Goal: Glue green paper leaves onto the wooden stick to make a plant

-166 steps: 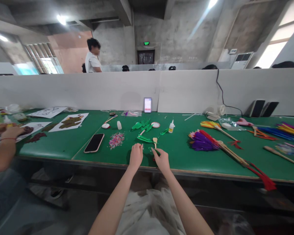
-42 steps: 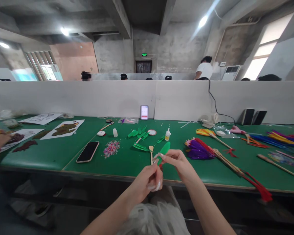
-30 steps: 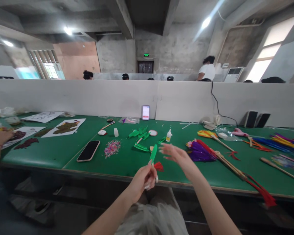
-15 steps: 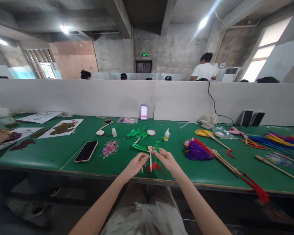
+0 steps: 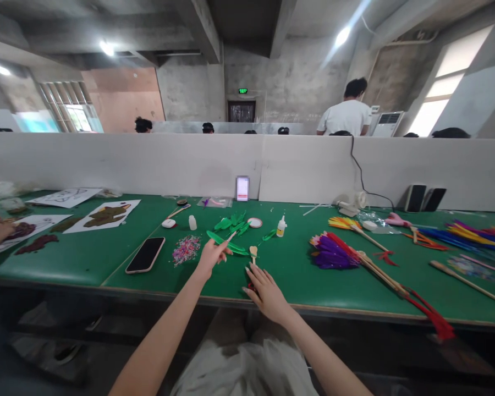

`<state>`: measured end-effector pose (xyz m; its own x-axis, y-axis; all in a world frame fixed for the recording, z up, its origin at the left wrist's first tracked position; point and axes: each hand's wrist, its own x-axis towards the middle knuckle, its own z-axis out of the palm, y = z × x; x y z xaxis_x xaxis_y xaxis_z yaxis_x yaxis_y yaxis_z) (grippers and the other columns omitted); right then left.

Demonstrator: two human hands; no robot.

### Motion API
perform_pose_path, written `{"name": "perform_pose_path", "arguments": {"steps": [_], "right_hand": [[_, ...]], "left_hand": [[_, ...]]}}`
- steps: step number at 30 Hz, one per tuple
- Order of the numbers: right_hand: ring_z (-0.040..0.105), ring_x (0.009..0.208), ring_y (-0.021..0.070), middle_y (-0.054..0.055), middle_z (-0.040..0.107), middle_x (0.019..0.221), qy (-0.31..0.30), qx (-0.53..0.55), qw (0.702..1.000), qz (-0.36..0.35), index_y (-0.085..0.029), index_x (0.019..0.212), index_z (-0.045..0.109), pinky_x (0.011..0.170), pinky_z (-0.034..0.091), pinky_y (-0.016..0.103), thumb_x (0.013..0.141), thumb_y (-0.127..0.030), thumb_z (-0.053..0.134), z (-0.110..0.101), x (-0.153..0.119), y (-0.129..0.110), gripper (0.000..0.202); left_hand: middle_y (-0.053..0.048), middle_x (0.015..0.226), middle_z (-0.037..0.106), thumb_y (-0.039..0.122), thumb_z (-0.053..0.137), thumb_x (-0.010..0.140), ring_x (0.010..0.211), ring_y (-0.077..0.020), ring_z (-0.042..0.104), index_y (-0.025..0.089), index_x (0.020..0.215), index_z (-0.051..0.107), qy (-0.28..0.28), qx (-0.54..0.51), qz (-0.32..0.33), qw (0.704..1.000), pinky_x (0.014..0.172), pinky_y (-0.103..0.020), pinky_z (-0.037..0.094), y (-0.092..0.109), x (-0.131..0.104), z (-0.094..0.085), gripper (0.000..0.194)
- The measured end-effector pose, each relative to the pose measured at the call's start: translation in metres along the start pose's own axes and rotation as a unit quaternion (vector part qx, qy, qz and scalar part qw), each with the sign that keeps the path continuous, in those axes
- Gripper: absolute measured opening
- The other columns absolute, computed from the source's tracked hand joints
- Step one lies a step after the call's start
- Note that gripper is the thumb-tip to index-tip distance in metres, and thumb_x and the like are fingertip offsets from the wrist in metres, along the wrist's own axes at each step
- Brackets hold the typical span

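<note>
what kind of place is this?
Likely a shared craft workroom: green feather-like pieces and loose sequin-like bits on a long green table, plus a person beyond the white partition.

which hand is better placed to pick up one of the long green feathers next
Probably the left hand: it is at the long green feathers, while the right hand lies over the lower part of the pale wooden stick.
</note>
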<state>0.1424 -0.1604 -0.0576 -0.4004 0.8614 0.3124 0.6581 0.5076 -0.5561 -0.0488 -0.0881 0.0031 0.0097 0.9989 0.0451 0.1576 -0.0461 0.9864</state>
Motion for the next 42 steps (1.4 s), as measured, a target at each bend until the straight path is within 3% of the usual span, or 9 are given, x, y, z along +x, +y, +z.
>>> {"name": "perform_pose_path", "arguments": {"steps": [4, 7, 10, 13, 19, 30, 37, 42], "right_hand": [[0.023, 0.135, 0.0232, 0.012, 0.028, 0.146, -0.059, -0.055, 0.996, 0.027, -0.013, 0.137, 0.038, 0.109, 0.020, 0.046, 0.091, -0.049, 0.031, -0.003, -0.022, -0.011, 0.059], [0.026, 0.134, 0.0234, 0.011, 0.031, 0.145, -0.055, -0.030, 0.998, 0.024, -0.016, 0.137, 0.038, 0.108, 0.023, 0.045, 0.090, -0.048, 0.034, -0.009, -0.030, -0.015, 0.057], [0.036, 0.129, 0.0235, 0.014, 0.042, 0.139, 0.013, -0.006, 0.999, 0.033, -0.014, 0.131, 0.046, 0.105, 0.031, 0.042, 0.090, -0.041, 0.039, -0.010, -0.029, -0.009, 0.050], [0.039, 0.126, 0.0260, 0.016, 0.045, 0.135, 0.105, -0.013, 0.993, 0.050, -0.014, 0.129, 0.047, 0.105, 0.031, 0.045, 0.088, -0.036, 0.042, -0.005, -0.016, 0.002, 0.047], [0.027, 0.132, 0.0276, 0.021, 0.031, 0.140, 0.193, 0.003, 0.976, 0.099, -0.008, 0.138, 0.029, 0.102, 0.035, 0.044, 0.088, -0.037, 0.042, 0.019, 0.017, 0.016, 0.059], [0.033, 0.130, 0.0278, 0.014, 0.024, 0.146, 0.166, -0.036, 0.979, 0.115, -0.016, 0.133, 0.043, 0.099, 0.038, 0.041, 0.088, -0.032, 0.040, 0.028, 0.020, 0.022, 0.048], [0.034, 0.129, 0.0287, 0.017, 0.030, 0.143, 0.146, -0.064, 0.980, 0.119, -0.012, 0.132, 0.045, 0.101, 0.035, 0.040, 0.089, -0.031, 0.038, 0.028, 0.021, 0.022, 0.047], [0.034, 0.129, 0.0280, 0.016, 0.029, 0.144, 0.152, -0.077, 0.980, 0.106, -0.013, 0.132, 0.045, 0.101, 0.035, 0.041, 0.090, -0.029, 0.038, 0.029, 0.021, 0.023, 0.046]], "left_hand": [[-0.006, 0.069, 0.067, 0.053, 0.051, 0.074, 0.055, -0.0135, 0.058, 0.017, 0.069, 0.045, 0.017, 0.051, 0.003, 0.999, 0.045, -0.021, 0.035, 0.001, 0.017, 0.007, 0.037], [-0.007, 0.077, 0.069, 0.054, 0.060, 0.066, 0.080, -0.0226, 0.062, 0.016, 0.059, 0.054, 0.036, 0.117, 0.007, 0.992, 0.059, -0.026, 0.041, -0.002, 0.024, 0.023, 0.039], [-0.007, 0.096, 0.069, 0.050, 0.069, 0.058, 0.101, -0.0290, 0.056, 0.017, 0.056, 0.062, 0.060, 0.182, 0.012, 0.981, 0.076, -0.031, 0.041, -0.007, 0.029, 0.037, 0.033], [-0.006, 0.107, 0.066, 0.048, 0.069, 0.060, 0.112, -0.0304, 0.049, 0.020, 0.060, 0.068, 0.084, 0.233, 0.010, 0.969, 0.087, -0.035, 0.036, -0.013, 0.029, 0.046, 0.028], [-0.005, 0.107, 0.065, 0.050, 0.059, 0.071, 0.111, -0.0298, 0.047, 0.024, 0.071, 0.072, 0.119, 0.305, 0.015, 0.945, 0.093, -0.041, 0.029, -0.020, 0.018, 0.061, 0.029], [-0.008, 0.110, 0.059, 0.049, 0.063, 0.067, 0.110, -0.0321, 0.046, 0.020, 0.065, 0.067, 0.105, 0.362, 0.001, 0.926, 0.092, -0.046, 0.029, -0.033, 0.020, 0.059, 0.030], [-0.010, 0.106, 0.060, 0.051, 0.069, 0.058, 0.108, -0.0337, 0.047, 0.018, 0.059, 0.062, 0.091, 0.362, -0.002, 0.928, 0.089, -0.043, 0.033, -0.035, 0.023, 0.055, 0.034], [-0.010, 0.081, 0.063, 0.050, 0.061, 0.067, 0.100, -0.0335, 0.052, 0.018, 0.052, 0.056, 0.100, 0.348, 0.000, 0.932, 0.078, -0.038, 0.036, -0.036, 0.030, 0.038, 0.036]]}}
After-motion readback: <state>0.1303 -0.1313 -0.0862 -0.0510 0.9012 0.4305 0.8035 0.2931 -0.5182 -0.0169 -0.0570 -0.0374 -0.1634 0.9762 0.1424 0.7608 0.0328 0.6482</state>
